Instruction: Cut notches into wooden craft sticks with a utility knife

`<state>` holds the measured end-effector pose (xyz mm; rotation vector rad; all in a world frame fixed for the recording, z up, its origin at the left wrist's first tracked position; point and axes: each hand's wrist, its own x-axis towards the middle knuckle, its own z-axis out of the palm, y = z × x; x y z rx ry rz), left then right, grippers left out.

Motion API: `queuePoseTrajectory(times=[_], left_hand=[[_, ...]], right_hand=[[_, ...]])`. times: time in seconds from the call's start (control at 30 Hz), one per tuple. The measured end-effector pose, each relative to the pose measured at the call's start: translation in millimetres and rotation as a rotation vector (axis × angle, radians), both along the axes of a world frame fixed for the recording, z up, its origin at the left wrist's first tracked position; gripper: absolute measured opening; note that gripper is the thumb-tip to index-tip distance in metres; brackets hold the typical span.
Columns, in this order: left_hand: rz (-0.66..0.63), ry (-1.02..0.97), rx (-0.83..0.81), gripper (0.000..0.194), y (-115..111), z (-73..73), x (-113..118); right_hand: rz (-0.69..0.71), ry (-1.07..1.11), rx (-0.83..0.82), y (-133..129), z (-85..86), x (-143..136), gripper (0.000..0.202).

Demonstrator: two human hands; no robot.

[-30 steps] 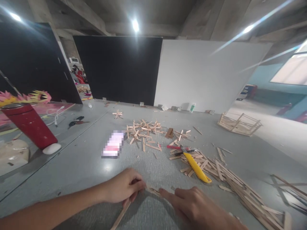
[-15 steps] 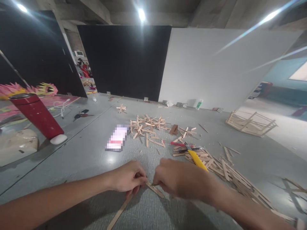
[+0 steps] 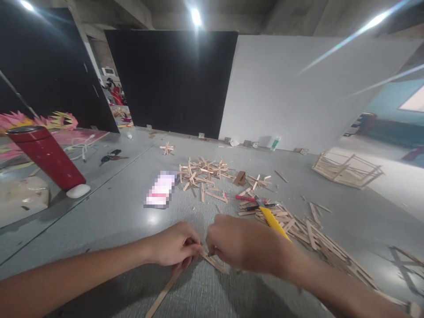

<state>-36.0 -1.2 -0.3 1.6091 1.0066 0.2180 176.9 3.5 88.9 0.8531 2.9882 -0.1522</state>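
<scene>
My left hand [image 3: 177,245] is closed in a pinch on a wooden craft stick [image 3: 215,265], whose free end points toward the lower right, just above the grey table. A longer craft stick [image 3: 163,295] runs from under the same fingers toward the bottom edge; whether the two sticks are joined is hidden. My right hand [image 3: 240,240] is closed close beside the left, its fingertips at the upper side of the short stick. A small dark bit shows at those fingertips, too small to name.
Beyond my hands lie a phone [image 3: 161,190] and a heap of small stick pieces [image 3: 203,170]. To the right, a yellow-handled cutter [image 3: 273,223] rests on loose sticks [image 3: 321,240]. A stick frame [image 3: 347,170] stands far right, a red flask [image 3: 46,154] far left.
My right hand has shifted slightly left, closer to my left hand, along the short stick. My left hand keeps its pinch. The view has tilted a little.
</scene>
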Motion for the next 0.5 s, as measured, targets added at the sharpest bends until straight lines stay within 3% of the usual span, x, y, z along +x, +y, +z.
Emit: queuePoseTrajectory(times=[0.07, 0.17, 0.23, 0.3, 0.4, 0.5], left_hand=[[0.002, 0.004, -0.023, 0.039, 0, -1.8, 0], [0.003, -0.003, -0.046, 0.037, 1, -3.1, 0], [0.004, -0.011, -0.043, 0.037, 1, -2.4, 0], [0.003, -0.014, -0.036, 0.037, 0, -1.0, -1], [-0.002, -0.012, -0.032, 0.037, -1, 1.4, -2], [0.002, -0.009, -0.035, 0.036, -1, 2.8, -2]], right_hand=[[0.023, -0.060, 0.011, -14, -17.2, 22, 0.023], [-0.029, -0.013, -0.041, -38, -59.7, 52, 0.043], [-0.041, 0.084, 0.033, -50, -90.4, 66, 0.055], [0.017, 0.194, 0.149, -57, -114.7, 75, 0.055], [0.043, 0.266, 0.200, -59, -130.6, 79, 0.052], [0.025, 0.276, 0.150, -56, -124.8, 77, 0.050]])
